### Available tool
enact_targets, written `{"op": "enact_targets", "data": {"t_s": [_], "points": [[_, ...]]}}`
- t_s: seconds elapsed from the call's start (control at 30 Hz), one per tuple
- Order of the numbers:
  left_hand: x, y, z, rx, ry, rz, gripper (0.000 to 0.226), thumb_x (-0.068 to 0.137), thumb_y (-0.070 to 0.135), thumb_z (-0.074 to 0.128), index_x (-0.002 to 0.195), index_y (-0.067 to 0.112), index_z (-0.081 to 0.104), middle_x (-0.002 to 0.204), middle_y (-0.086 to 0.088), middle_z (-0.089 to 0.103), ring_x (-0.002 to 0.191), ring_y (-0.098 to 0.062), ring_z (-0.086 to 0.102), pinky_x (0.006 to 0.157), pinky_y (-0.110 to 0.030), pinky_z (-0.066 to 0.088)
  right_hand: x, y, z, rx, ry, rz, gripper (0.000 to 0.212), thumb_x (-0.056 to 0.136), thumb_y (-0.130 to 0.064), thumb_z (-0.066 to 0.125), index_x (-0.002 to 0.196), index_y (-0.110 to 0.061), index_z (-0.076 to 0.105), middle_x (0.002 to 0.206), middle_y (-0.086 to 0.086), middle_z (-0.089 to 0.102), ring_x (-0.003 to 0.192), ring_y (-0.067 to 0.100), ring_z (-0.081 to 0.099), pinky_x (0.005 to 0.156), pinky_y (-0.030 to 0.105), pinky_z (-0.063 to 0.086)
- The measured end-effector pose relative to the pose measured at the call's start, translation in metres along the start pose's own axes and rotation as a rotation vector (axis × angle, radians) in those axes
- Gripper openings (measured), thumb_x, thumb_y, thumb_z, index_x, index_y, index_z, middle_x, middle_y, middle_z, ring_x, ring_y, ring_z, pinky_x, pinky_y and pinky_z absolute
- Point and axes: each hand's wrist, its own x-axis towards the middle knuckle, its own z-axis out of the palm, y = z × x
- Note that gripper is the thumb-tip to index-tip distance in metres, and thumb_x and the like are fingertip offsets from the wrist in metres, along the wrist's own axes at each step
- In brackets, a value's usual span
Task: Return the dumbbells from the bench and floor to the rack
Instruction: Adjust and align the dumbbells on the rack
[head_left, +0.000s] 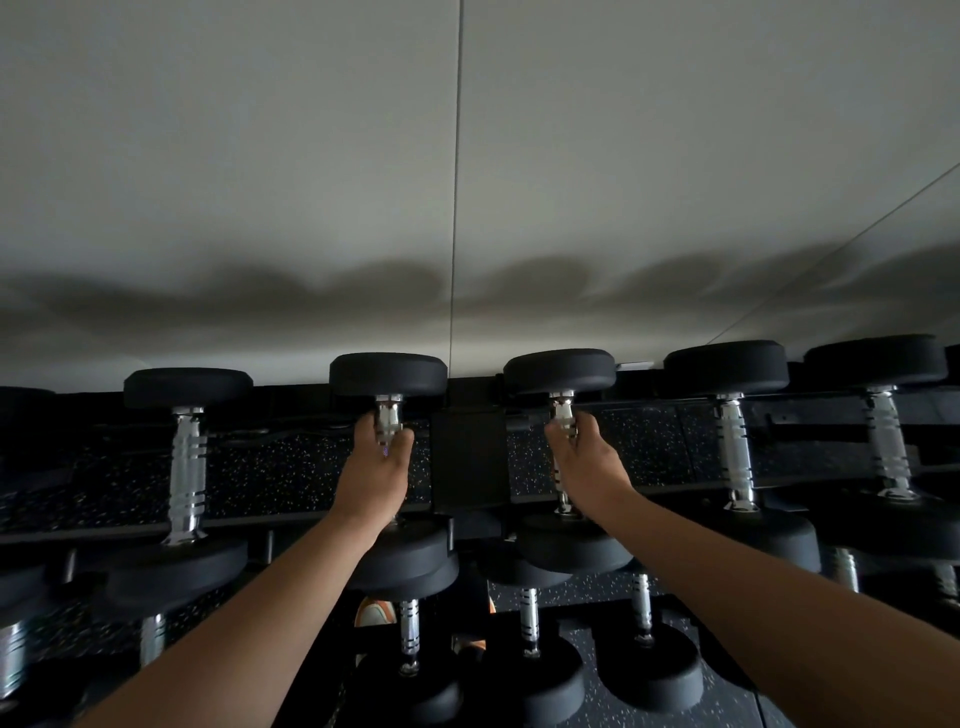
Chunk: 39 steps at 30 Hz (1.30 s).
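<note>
Two black round-headed dumbbells with chrome handles lie on the top tier of the rack (467, 457), side by side at the centre. My left hand (376, 467) is wrapped around the handle of the left dumbbell (388, 375). My right hand (582, 457) is wrapped around the handle of the right dumbbell (560, 370). Both dumbbells point away from me, far heads toward the wall, near heads partly hidden behind my wrists. I cannot tell whether they rest fully on the rails or are held just above them.
More dumbbells fill the top tier: one to the left (188, 467) and two to the right (735, 441), (883, 431). A lower tier holds several smaller dumbbells (530, 623). A pale wall (311, 182) rises directly behind. Speckled black floor and an orange-white shoe (375, 613) show below.
</note>
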Motion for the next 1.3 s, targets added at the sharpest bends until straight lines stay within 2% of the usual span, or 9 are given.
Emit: {"op": "enact_targets", "data": {"t_s": [0.07, 0.17, 0.33, 0.47, 0.6, 0.8, 1.0, 1.17, 1.3], "points": [[-0.001, -0.002, 0.002, 0.048, 0.003, -0.015, 0.060, 0.093, 0.048, 0.047, 0.145, 0.025, 0.027, 0.117, -0.015, 0.065, 0.096, -0.038, 0.068, 0.087, -0.053, 0.055, -0.002, 0.000, 0.006, -0.061, 0.024, -0.032, 0.039, 0.100, -0.046, 0.045, 0.125, -0.018, 0.039, 0.097, 0.005, 0.063, 0.079, 0.022, 0.063, 0.066, 0.033, 0.046], [0.000, -0.002, 0.004, 0.064, 0.021, -0.028, 0.063, 0.096, 0.044, 0.047, 0.150, 0.026, 0.019, 0.123, -0.019, 0.063, 0.103, -0.042, 0.067, 0.088, -0.055, 0.054, 0.000, -0.003, 0.009, -0.032, 0.005, 0.013, 0.034, 0.101, -0.044, 0.045, 0.121, -0.019, 0.034, 0.094, 0.009, 0.065, 0.076, 0.026, 0.066, 0.063, 0.038, 0.053], [-0.001, 0.001, 0.006, 0.031, 0.030, -0.032, 0.057, 0.097, 0.037, 0.047, 0.148, 0.026, 0.022, 0.120, -0.020, 0.063, 0.099, -0.043, 0.066, 0.085, -0.054, 0.056, 0.002, -0.003, 0.008, 0.035, 0.032, 0.056, 0.031, 0.100, -0.042, 0.047, 0.115, -0.018, 0.038, 0.092, 0.012, 0.065, 0.076, 0.030, 0.069, 0.066, 0.046, 0.057], [-0.001, 0.000, 0.007, 0.011, 0.040, -0.039, 0.060, 0.098, 0.036, 0.046, 0.150, 0.028, 0.019, 0.123, -0.020, 0.062, 0.102, -0.042, 0.065, 0.087, -0.055, 0.055, 0.000, -0.004, 0.012, 0.046, 0.045, 0.054, 0.029, 0.101, -0.041, 0.046, 0.115, -0.017, 0.038, 0.091, 0.013, 0.064, 0.066, 0.023, 0.061, 0.060, 0.041, 0.053], [-0.008, -0.003, 0.007, -0.014, 0.053, -0.049, 0.060, 0.099, 0.033, 0.047, 0.152, 0.025, 0.019, 0.118, -0.015, 0.063, 0.096, -0.039, 0.066, 0.086, -0.054, 0.055, -0.004, -0.001, 0.014, 0.029, 0.061, 0.064, 0.033, 0.101, -0.042, 0.045, 0.119, -0.015, 0.038, 0.090, 0.013, 0.064, 0.067, 0.024, 0.061, 0.062, 0.042, 0.053], [-0.004, -0.007, 0.006, -0.054, 0.040, -0.031, 0.059, 0.097, 0.035, 0.051, 0.150, 0.028, 0.025, 0.124, -0.013, 0.061, 0.106, -0.038, 0.063, 0.091, -0.055, 0.053, -0.005, 0.001, 0.012, 0.028, 0.050, 0.056, 0.034, 0.100, -0.044, 0.047, 0.116, -0.015, 0.039, 0.088, 0.011, 0.063, 0.070, 0.027, 0.065, 0.067, 0.047, 0.058], [-0.005, -0.009, 0.007, -0.044, 0.042, -0.024, 0.060, 0.097, 0.035, 0.050, 0.151, 0.026, 0.023, 0.123, -0.010, 0.061, 0.103, -0.034, 0.064, 0.089, -0.054, 0.054, -0.006, 0.000, 0.010, 0.011, 0.045, 0.058, 0.034, 0.100, -0.045, 0.047, 0.117, -0.017, 0.038, 0.093, 0.013, 0.064, 0.072, 0.027, 0.067, 0.065, 0.044, 0.058], [-0.007, -0.008, 0.007, 0.003, 0.047, -0.023, 0.061, 0.099, 0.036, 0.048, 0.152, 0.027, 0.020, 0.117, -0.010, 0.063, 0.095, -0.034, 0.067, 0.085, -0.052, 0.056, -0.009, 0.000, 0.010, 0.043, 0.034, 0.058, 0.031, 0.100, -0.043, 0.047, 0.116, -0.017, 0.038, 0.091, 0.014, 0.065, 0.064, 0.023, 0.061, 0.059, 0.041, 0.055], [-0.011, -0.013, 0.008, 0.028, 0.052, -0.028, 0.059, 0.099, 0.036, 0.047, 0.151, 0.026, 0.022, 0.110, -0.014, 0.066, 0.086, -0.035, 0.068, 0.080, -0.050, 0.058, -0.012, -0.001, 0.011, 0.042, 0.045, 0.060, 0.029, 0.100, -0.041, 0.047, 0.113, -0.017, 0.038, 0.089, 0.015, 0.065, 0.069, 0.029, 0.065, 0.064, 0.046, 0.057]]}}
